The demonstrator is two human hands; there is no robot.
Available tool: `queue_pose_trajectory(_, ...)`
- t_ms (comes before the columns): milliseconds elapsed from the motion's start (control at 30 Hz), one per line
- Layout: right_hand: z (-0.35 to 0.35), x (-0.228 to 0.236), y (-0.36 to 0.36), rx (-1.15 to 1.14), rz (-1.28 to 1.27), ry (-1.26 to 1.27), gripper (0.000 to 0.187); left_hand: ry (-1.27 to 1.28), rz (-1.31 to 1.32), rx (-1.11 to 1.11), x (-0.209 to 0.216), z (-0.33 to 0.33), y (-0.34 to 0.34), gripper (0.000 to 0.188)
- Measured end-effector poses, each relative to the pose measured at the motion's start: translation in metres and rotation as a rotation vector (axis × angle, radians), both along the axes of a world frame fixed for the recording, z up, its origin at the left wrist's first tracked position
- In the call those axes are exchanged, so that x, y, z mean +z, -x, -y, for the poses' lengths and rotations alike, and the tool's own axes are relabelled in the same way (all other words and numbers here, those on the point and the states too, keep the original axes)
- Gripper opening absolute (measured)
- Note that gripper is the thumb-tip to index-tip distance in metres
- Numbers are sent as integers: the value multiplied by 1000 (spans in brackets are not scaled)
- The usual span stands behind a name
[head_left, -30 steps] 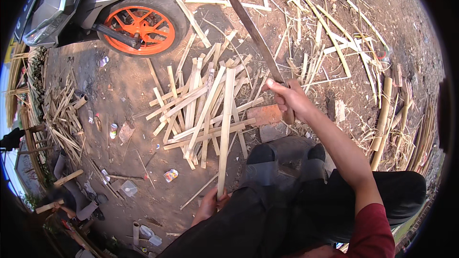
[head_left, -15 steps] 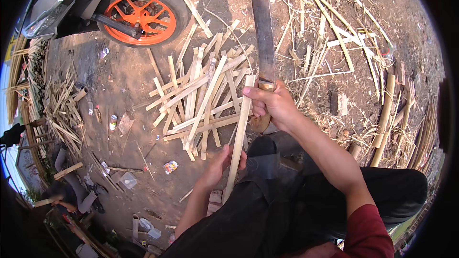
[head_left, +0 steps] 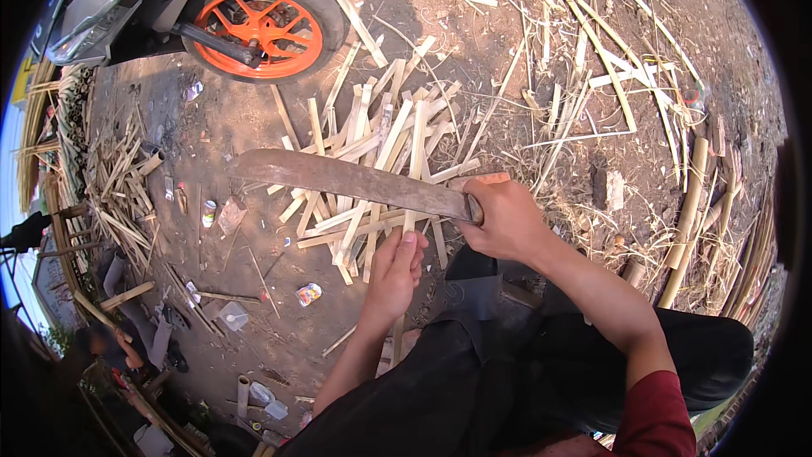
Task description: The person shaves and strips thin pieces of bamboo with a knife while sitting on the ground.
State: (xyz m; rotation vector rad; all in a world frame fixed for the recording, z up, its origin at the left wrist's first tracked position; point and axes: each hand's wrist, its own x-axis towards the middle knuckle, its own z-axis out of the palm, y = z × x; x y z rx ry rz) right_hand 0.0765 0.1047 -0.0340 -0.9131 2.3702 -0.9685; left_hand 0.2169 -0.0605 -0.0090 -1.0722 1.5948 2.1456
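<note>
My right hand (head_left: 506, 218) is closed round the handle of a machete (head_left: 355, 180). Its long, brownish blade points left, lying across my view above a heap of split bamboo strips (head_left: 372, 233). In my left hand (head_left: 396, 275), a bamboo strip (head_left: 418, 140) is pinched between thumb and fingers. This strip runs upright past the blade, its upper part showing beyond and its lower end below my hand by my leg. The blade crosses in front of the strip; whether they touch I cannot tell. Part of the machete handle is hidden by my fingers.
A motorcycle wheel (head_left: 258, 34) with an orange rim stands at the upper left. Another pile of strips (head_left: 123, 195) lies left, near a seated person (head_left: 127, 343). Thin bamboo offcuts (head_left: 617, 85) are scattered upper right, with bamboo poles (head_left: 687, 203) at right. A brick (head_left: 608, 189) sits nearby.
The machete has swung from pointing away to pointing left across the strip. My right hand has let go of the strip's upper end, and my left hand has closed on its lower part.
</note>
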Motion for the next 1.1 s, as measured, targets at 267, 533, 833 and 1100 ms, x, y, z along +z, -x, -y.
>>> queue_pose_trajectory(267,0,-11,6,172,-221,-180,34,344,-43,-173,16,-6,-9,17)
queue_pose_trajectory(533,-31,-76,194,-581,-10,-523,33,290,65,-249,21,-2,-75,25)
queue_pose_trajectory(833,-18,-27,56,-288,120,-106,30,-362,120,78,12,11,-54,46)
queue_pose_trajectory(1100,10,1,-7,105,-193,-85,29,122,119,-56,3,3,-50,52)
